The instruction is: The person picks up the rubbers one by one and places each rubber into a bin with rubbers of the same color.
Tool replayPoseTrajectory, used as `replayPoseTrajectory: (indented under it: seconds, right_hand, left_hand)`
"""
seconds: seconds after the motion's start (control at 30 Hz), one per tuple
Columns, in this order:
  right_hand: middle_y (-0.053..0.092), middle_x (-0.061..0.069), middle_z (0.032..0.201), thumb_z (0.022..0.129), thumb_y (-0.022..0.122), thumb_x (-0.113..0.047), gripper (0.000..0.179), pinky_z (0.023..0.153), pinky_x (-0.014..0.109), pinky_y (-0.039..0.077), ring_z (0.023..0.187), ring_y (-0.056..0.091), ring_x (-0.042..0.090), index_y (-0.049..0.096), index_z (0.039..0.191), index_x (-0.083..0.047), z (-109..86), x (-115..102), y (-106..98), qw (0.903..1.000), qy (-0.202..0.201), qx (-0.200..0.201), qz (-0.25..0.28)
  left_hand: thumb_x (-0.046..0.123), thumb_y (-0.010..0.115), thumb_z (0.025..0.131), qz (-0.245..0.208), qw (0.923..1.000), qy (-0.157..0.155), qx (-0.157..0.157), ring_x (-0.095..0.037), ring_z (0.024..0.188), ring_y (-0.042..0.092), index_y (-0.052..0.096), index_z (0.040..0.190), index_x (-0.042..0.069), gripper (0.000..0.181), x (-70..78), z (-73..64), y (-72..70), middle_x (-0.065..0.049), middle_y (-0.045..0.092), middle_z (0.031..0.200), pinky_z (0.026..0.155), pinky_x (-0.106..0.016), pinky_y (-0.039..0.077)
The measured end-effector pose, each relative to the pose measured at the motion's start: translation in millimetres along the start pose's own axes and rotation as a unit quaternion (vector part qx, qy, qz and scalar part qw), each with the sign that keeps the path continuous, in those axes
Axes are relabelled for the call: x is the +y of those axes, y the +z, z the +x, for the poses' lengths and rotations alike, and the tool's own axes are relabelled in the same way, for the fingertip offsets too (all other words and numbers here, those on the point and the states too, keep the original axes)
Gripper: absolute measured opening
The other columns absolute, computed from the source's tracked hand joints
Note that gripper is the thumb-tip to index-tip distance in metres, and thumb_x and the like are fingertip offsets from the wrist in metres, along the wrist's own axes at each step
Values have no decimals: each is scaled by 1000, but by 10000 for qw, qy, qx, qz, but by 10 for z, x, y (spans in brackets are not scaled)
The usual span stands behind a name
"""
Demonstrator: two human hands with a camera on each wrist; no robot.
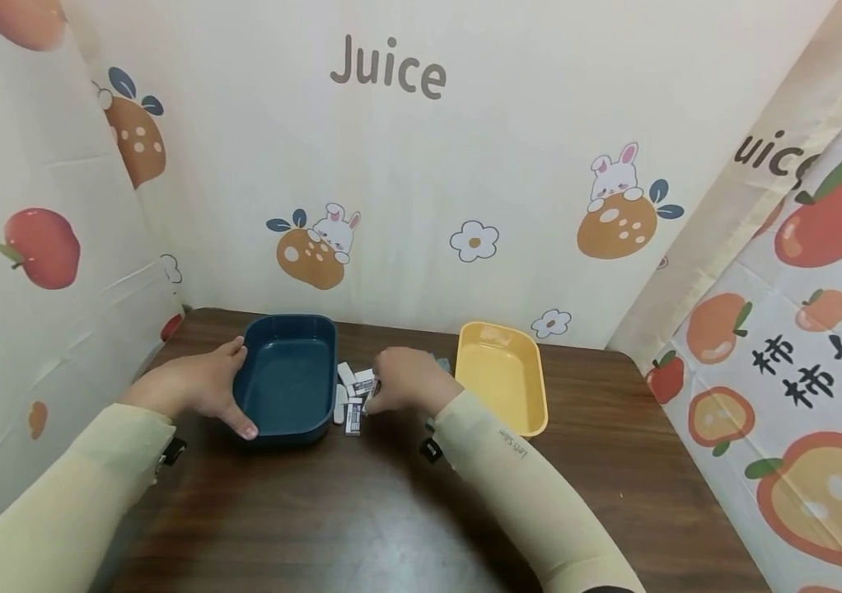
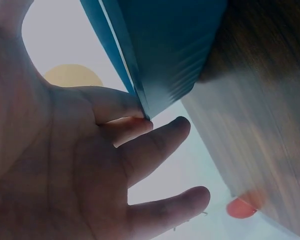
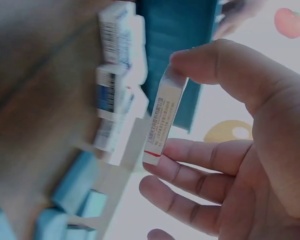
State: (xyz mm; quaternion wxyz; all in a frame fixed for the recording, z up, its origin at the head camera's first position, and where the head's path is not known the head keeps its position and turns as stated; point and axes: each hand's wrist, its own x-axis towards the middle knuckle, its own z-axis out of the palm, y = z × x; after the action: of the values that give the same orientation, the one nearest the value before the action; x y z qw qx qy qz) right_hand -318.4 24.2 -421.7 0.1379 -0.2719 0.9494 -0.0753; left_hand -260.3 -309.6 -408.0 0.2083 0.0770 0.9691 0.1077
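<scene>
My left hand is at the left side of a dark blue tray, fingers spread. In the left wrist view its fingers look mostly straight, and some fingertips touch the tray's rim. My right hand is over a small group of white erasers just right of that tray. Between thumb and fingertips it pinches one white eraser with printed lettering and a red line. In the head view the hand mostly hides this eraser.
A yellow tray stands to the right, partly behind the right forearm. Blue-green blocks lie between the right hand and the yellow tray. The brown wooden table meets a fruit-printed curtain at the back and sides.
</scene>
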Motion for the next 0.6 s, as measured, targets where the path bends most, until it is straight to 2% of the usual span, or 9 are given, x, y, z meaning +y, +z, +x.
replayPoseTrajectory:
  seconds: [0.13, 0.27, 0.43, 0.6]
  right_hand:
    - [70, -2, 83, 90, 87, -43, 25, 61, 31, 52, 72, 63, 16, 73, 86, -22, 48, -66, -158, 9996, -201, 182, 42]
    - [73, -5, 85, 93, 86, -41, 22, 64, 29, 56, 73, 66, 15, 75, 91, -23, 131, -186, -304, 9975, -562, 330, 287]
    - [73, -3, 85, 95, 86, -38, 22, 64, 28, 56, 71, 66, 15, 75, 97, -20, 293, -422, -490, 9931, -914, 267, 681]
    - [78, -1, 101, 100, 85, -40, 31, 76, 28, 63, 86, 71, 16, 78, 118, -15, 545, -723, -594, 9881, -1073, 123, 1095]
  left_hand:
    - [75, 104, 60, -43, 10000, 33, 21, -73, 155, 35, 24, 170, -19, 165, 9, -9, 5, -43, 11, 181, 113, -86, 48]
    - [75, 104, 61, -73, 10000, 17, 3, -72, 157, 34, 24, 171, -18, 165, 28, -13, 15, -42, 10, 182, 114, -85, 49]
    - [75, 104, 62, -126, 9999, 58, 9, -71, 157, 36, 23, 171, -18, 164, 9, -14, 41, -42, 10, 182, 114, -84, 49]
    - [78, 101, 63, -169, 9998, 76, 67, -69, 157, 37, 22, 173, -15, 165, -46, -36, 45, -40, 9, 183, 114, -85, 48]
